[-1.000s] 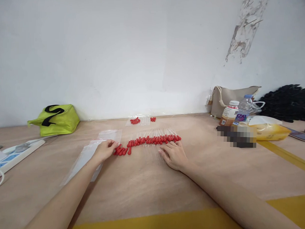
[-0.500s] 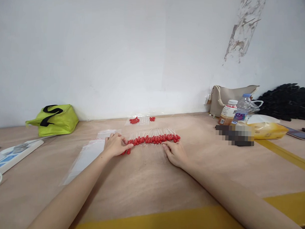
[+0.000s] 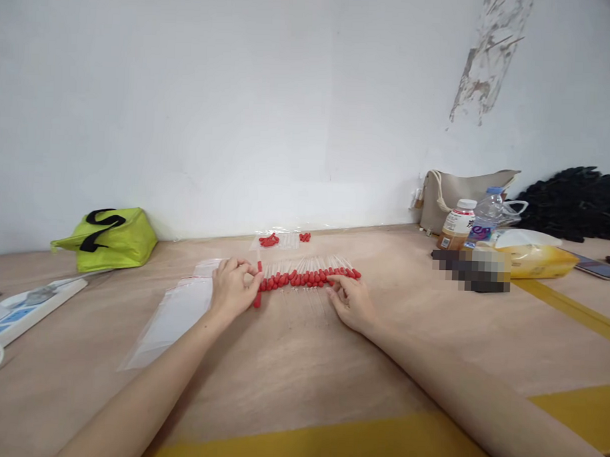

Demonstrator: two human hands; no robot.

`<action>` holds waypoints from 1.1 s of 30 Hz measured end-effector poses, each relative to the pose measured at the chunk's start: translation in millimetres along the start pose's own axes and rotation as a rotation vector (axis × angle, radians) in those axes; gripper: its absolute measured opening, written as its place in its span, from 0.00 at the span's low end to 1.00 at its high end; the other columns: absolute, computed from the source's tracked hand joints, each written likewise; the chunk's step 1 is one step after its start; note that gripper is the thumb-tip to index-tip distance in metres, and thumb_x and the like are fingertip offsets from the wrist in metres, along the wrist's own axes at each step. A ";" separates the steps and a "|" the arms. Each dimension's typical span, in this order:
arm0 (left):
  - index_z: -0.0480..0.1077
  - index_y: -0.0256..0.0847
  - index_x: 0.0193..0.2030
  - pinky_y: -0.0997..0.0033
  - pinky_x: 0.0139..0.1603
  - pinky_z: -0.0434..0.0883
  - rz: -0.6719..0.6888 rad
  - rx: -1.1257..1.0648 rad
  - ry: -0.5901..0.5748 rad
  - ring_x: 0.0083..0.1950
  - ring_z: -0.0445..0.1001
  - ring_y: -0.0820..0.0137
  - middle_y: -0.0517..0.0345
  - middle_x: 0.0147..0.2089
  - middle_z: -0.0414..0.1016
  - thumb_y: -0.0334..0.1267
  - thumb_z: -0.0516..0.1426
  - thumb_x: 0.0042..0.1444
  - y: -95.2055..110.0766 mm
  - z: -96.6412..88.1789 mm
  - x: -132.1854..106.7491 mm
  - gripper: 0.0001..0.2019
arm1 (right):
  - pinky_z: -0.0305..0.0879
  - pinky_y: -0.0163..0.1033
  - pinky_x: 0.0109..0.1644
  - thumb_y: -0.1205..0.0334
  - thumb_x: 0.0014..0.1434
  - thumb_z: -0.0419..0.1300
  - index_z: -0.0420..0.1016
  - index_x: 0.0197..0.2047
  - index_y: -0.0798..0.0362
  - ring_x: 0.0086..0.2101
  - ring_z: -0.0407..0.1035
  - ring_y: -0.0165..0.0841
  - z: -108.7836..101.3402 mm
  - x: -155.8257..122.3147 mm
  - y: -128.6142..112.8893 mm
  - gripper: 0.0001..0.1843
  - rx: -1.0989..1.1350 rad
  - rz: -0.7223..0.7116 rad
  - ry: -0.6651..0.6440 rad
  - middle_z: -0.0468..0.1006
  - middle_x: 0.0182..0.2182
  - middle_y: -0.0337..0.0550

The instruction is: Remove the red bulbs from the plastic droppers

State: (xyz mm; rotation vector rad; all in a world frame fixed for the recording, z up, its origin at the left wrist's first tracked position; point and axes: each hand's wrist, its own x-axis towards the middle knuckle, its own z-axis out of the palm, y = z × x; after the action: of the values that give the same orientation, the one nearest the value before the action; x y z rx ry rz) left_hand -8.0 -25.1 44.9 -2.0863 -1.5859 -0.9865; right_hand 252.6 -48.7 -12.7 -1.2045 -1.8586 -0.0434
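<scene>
A row of clear, thin-stemmed droppers with red rubber bulbs [image 3: 303, 278] lies across the table, bulbs toward me and stems pointing to the wall. At the row's left end, my left hand [image 3: 234, 285] is closed, thumb and index finger pinching a dropper [image 3: 259, 266] whose red part and clear stem show above the fingertips. Another red bulb [image 3: 257, 301] sticks out below that hand. My right hand [image 3: 351, 302] rests at the right part of the row. Its index fingertip touches the bulbs, and its thumb is slightly apart below. Several clear stems [image 3: 309, 307] lie on the near side.
Clear plastic bags [image 3: 174, 317] lie left of the row. By the wall sits a small bag with red bulbs [image 3: 269, 240]. A green bag [image 3: 117, 238] and power strip [image 3: 37, 309] stand left; bottles [image 3: 456, 226] and a yellow tissue pack [image 3: 539, 260] stand right.
My left hand has turned upward, and a dropper's red part now shows above its fingertips. My right index finger has lifted away from the thumb onto the bulbs.
</scene>
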 end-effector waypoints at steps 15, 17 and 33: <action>0.70 0.40 0.34 0.63 0.44 0.62 0.376 -0.251 -0.022 0.43 0.66 0.65 0.54 0.37 0.72 0.39 0.53 0.55 40.9 15.5 -49.8 0.07 | 0.43 0.47 0.53 0.57 0.60 0.49 0.73 0.38 0.48 0.33 0.62 0.30 -8.3 -0.3 -2.7 0.12 -0.231 -0.544 -0.077 0.75 0.27 0.38; 0.70 0.41 0.41 0.62 0.46 0.62 0.399 -0.259 -0.036 0.44 0.66 0.65 0.53 0.41 0.72 0.40 0.53 0.55 41.4 15.7 -49.1 0.10 | 0.44 0.46 0.53 0.58 0.60 0.49 0.73 0.38 0.49 0.33 0.62 0.30 -6.9 -1.3 -4.7 0.12 -0.223 -0.537 -0.082 0.74 0.28 0.38; 0.70 0.41 0.31 0.62 0.45 0.57 0.542 -0.273 -0.103 0.36 0.66 0.70 0.60 0.30 0.74 0.32 0.51 0.56 49.4 11.7 -51.6 0.08 | 0.43 0.44 0.49 0.61 0.59 0.50 0.72 0.29 0.51 0.30 0.58 0.28 -2.8 -6.1 -7.0 0.12 -0.146 -0.571 -0.062 0.70 0.19 0.36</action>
State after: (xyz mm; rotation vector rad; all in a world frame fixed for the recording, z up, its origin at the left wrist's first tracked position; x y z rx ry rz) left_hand 35.0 -69.7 7.4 -2.5865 -0.8673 -0.9404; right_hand 250.0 -58.0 -12.3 -0.7380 -2.2306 -0.4667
